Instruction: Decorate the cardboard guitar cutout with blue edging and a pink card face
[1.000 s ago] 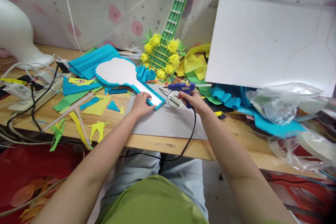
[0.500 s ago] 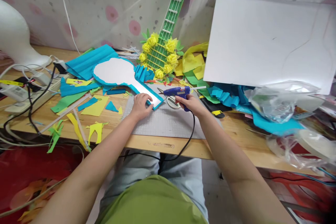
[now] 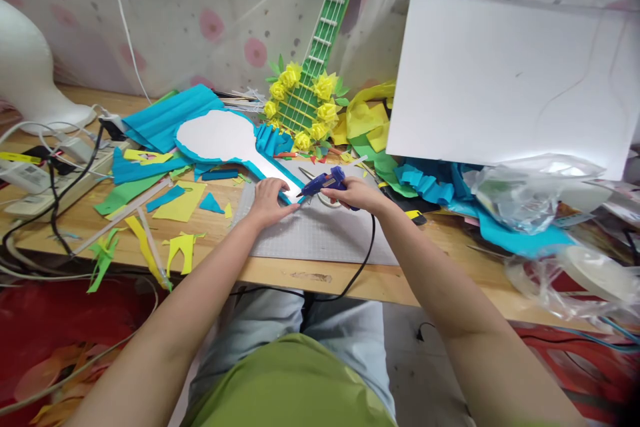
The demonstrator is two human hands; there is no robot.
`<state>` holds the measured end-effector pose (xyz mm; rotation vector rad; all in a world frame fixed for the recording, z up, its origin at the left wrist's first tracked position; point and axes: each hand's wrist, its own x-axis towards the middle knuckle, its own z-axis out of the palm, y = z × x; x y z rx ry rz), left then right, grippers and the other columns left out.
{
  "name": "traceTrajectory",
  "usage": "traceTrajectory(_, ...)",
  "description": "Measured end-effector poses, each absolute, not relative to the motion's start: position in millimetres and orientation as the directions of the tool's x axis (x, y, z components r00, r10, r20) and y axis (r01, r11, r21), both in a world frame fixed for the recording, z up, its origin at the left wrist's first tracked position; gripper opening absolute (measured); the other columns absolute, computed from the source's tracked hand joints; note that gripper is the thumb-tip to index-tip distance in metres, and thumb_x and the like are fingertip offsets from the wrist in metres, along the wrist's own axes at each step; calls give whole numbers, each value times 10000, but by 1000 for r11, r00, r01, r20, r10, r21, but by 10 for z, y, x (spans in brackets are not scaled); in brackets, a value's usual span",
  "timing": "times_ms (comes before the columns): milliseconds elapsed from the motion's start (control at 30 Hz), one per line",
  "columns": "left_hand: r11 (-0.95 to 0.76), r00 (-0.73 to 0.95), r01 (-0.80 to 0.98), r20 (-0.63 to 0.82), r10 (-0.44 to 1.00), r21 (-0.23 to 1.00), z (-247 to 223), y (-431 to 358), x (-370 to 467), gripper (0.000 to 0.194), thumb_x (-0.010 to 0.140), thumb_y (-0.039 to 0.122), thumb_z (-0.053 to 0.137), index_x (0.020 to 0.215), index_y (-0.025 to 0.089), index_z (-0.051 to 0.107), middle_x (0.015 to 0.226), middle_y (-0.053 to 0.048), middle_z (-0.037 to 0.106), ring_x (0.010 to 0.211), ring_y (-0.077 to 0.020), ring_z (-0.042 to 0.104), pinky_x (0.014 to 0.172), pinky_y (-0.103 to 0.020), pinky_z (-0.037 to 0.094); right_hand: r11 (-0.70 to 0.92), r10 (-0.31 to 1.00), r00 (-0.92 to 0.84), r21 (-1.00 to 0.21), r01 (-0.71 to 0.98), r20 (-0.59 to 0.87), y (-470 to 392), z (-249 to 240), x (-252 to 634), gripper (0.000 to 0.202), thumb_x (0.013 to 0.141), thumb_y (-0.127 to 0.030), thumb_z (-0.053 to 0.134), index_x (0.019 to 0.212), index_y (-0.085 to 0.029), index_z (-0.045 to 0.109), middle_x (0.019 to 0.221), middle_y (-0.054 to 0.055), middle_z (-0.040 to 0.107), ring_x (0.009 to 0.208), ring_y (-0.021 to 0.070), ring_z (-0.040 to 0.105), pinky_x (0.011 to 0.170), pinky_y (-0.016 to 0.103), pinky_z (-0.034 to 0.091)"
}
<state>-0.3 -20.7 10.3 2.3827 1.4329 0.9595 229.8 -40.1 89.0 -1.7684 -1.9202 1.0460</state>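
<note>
A white guitar-shaped board (image 3: 217, 136) with blue paper round its edge lies over the desk and the grey cutting mat (image 3: 320, 240). My left hand (image 3: 271, 203) grips the near end of its neck, thumb along the lower edge. In my right hand (image 3: 357, 194) is a blue glue gun (image 3: 325, 181), tilted down to the left with its nozzle at the neck's end. A white glue stick (image 3: 358, 161) sticks out of its back. Scissors (image 3: 306, 173) lie behind the gun, partly hidden.
Behind stands a green paper guitar (image 3: 320, 47) with yellow flowers. A large white board (image 3: 500, 80) leans at right, near plastic wrapping (image 3: 525, 190). Paper scraps (image 3: 183, 203) and a power strip (image 3: 65, 187) are at left. The gun's black cord (image 3: 371, 247) hangs over the desk edge.
My right hand has moved slightly left and tipped the glue gun, bringing its nozzle down to the neck's end. My left thumb has stretched out along the neck's lower edge.
</note>
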Motion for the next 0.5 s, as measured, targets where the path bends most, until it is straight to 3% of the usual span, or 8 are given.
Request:
traceTrajectory(133,-446,173,692,470,866,567,123,-202,-68,183,634,93,478,767,218,463,888,-29,575,949,-217,501,884,-385,336,-34,928,-252,-735,677,-275,-356,860,2250,484,637,-642,606,660,-159,578,490,14,522,422,89,449,396,217,347)
traceTrajectory(267,-334,0,671,450,893,662,130,-177,-91,166,627,83,424,714,221,456,834,-33,581,883,-221,508,841,-400,372,22,901,-341,-758,651,-266,-308,832,2250,489,652,-642,593,646,-153,580,588,42,571,424,79,445,403,225,368)
traceTrajectory(500,-321,-1,666,431,902,673,94,-138,-80,165,626,85,432,697,229,470,819,-16,600,851,-216,518,811,-401,403,46,875,-393,-759,650,-283,-250,829,2269,493,656,-644,584,634,-152,577,591,37,566,422,74,444,406,221,363)
